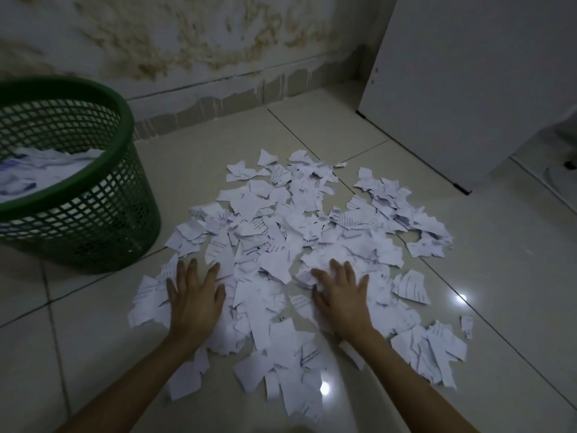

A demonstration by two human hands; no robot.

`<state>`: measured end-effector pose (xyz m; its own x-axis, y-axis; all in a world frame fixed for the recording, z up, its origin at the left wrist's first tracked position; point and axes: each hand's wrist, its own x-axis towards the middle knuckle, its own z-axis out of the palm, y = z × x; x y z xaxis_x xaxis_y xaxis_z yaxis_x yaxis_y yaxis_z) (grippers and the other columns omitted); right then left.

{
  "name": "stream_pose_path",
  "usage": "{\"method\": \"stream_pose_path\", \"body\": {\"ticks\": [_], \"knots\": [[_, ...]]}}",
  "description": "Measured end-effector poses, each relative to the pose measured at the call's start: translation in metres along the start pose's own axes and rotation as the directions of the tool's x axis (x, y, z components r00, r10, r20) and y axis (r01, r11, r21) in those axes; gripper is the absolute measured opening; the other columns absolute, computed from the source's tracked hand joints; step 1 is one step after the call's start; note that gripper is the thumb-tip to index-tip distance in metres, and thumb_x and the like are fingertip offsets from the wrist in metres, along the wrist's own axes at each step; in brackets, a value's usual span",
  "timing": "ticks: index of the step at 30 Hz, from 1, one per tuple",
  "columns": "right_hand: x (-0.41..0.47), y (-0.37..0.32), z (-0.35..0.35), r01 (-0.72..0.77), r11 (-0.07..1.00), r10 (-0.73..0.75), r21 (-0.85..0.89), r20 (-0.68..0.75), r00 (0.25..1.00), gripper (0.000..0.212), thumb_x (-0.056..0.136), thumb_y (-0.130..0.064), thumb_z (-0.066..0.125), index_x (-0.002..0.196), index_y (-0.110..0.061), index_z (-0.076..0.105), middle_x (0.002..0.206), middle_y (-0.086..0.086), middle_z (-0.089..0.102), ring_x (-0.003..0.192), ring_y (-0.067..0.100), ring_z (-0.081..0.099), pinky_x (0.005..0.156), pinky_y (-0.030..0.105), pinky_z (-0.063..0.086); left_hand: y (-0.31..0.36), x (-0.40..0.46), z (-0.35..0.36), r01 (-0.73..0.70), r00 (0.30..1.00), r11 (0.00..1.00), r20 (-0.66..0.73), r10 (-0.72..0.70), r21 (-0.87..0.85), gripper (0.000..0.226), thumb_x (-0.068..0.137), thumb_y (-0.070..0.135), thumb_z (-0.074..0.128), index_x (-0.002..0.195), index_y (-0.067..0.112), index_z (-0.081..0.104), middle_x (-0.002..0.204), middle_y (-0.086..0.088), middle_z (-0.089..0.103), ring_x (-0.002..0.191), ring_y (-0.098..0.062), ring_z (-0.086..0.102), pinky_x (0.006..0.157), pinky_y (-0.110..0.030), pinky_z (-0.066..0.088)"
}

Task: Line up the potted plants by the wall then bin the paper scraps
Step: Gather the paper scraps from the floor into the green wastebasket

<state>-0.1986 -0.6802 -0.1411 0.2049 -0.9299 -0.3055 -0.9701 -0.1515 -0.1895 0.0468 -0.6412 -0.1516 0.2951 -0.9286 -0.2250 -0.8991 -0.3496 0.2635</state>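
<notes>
A wide pile of torn white paper scraps (293,242) with printed lines covers the tiled floor in the middle of the view. My left hand (195,295) lies flat on the scraps at the pile's near left, fingers straight and spread. My right hand (342,293) rests palm down on the scraps a little to the right, fingers spread too. A green mesh bin (93,214) stands on the floor at the left, tilted toward me, with paper scraps inside it. No potted plants are in view.
A stained wall (203,42) runs along the back. A white cabinet (468,89) stands at the back right, its corner close to the pile. Glossy floor tiles (499,260) lie bare to the right and near left.
</notes>
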Motion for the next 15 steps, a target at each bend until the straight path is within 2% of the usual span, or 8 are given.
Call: {"method": "stream_pose_path", "body": {"ticks": [2,4,7,9,11,12,13,15], "knots": [[0.001,0.003,-0.008,-0.100,0.993,0.106,0.069,-0.088,0.990,0.049,0.097,-0.039,0.030,0.144,-0.027,0.028,0.157,0.008,0.013,0.146,0.029,0.003,0.115,0.057,0.003,-0.005,0.001,-0.002,-0.055,0.995,0.998,-0.090,0.051,-0.042,0.046,0.094,0.029,0.034,0.133,0.009,0.050,0.144,-0.026,0.037,0.136,-0.043,0.030,0.110,-0.058,0.019],[0.002,-0.001,-0.008,-0.109,0.974,0.146,0.199,-0.186,0.972,0.065,0.089,-0.051,0.023,0.145,-0.019,0.029,0.155,0.014,0.016,0.146,0.035,0.002,0.114,0.057,0.001,-0.007,0.002,-0.004,-0.104,0.990,0.993,-0.101,0.098,-0.063,0.052,0.088,0.029,0.031,0.123,0.003,0.058,0.131,-0.029,0.051,0.124,-0.047,0.046,0.100,-0.060,0.033],[0.003,-0.021,0.000,0.079,0.955,0.001,0.285,-0.271,0.963,0.086,0.079,-0.066,0.007,0.143,-0.015,0.035,0.153,0.015,0.023,0.145,0.037,0.006,0.115,0.057,0.006,0.002,-0.005,-0.003,-0.100,0.990,0.969,-0.118,0.075,-0.224,0.049,0.096,0.025,0.041,0.140,0.004,0.037,0.148,-0.021,0.032,0.139,-0.036,0.026,0.114,-0.042,0.022],[0.000,-0.040,0.001,0.211,0.948,-0.187,0.240,-0.117,0.975,0.094,0.075,-0.073,0.000,0.146,-0.018,0.027,0.156,0.010,0.020,0.146,0.031,0.006,0.116,0.056,0.004,0.008,-0.009,0.001,-0.138,0.990,0.920,-0.055,0.127,-0.366,0.052,0.097,0.020,0.044,0.144,0.007,0.027,0.151,-0.012,0.028,0.141,-0.024,0.023,0.114,-0.025,0.016],[-0.003,-0.056,0.000,0.243,0.945,-0.259,0.220,0.045,0.965,0.099,0.069,-0.078,-0.004,0.148,-0.023,0.021,0.157,0.004,0.015,0.147,0.023,0.002,0.116,0.051,-0.004,0.017,-0.015,-0.001,-0.194,0.981,0.861,-0.083,0.176,-0.471,0.049,0.096,0.017,0.043,0.143,0.009,0.030,0.145,-0.009,0.037,0.137,-0.021,0.030,0.107,-0.018,0.019],[-0.003,-0.063,0.002,0.242,0.929,-0.248,0.282,-0.014,0.969,0.099,0.070,-0.078,-0.004,0.146,-0.022,0.025,0.155,0.005,0.020,0.147,0.023,0.007,0.117,0.049,-0.001,0.020,-0.016,-0.002,-0.192,0.981,0.838,-0.132,0.144,-0.511,0.047,0.096,0.016,0.043,0.142,0.010,0.033,0.143,-0.009,0.039,0.135,-0.022,0.032,0.105,-0.018,0.020],[-0.005,-0.070,0.002,0.246,0.892,-0.208,0.380,-0.139,0.968,0.097,0.074,-0.076,-0.002,0.143,-0.018,0.033,0.151,0.007,0.029,0.144,0.025,0.017,0.118,0.047,0.009,0.022,-0.014,-0.003,-0.155,0.982,0.821,-0.179,0.065,-0.550,0.046,0.097,0.017,0.043,0.141,0.010,0.034,0.143,-0.009,0.040,0.135,-0.023,0.033,0.106,-0.020,0.022],[-0.006,-0.080,0.004,0.214,0.793,-0.058,0.570,-0.280,0.958,0.082,0.085,-0.071,0.016,0.138,-0.013,0.040,0.139,0.009,0.041,0.133,0.023,0.030,0.113,0.032,0.023,0.025,-0.010,-0.003,0.002,0.966,0.765,-0.195,-0.168,-0.644,0.044,0.098,0.020,0.040,0.141,0.010,0.036,0.144,-0.010,0.039,0.134,-0.026,0.032,0.110,-0.027,0.022]]}}
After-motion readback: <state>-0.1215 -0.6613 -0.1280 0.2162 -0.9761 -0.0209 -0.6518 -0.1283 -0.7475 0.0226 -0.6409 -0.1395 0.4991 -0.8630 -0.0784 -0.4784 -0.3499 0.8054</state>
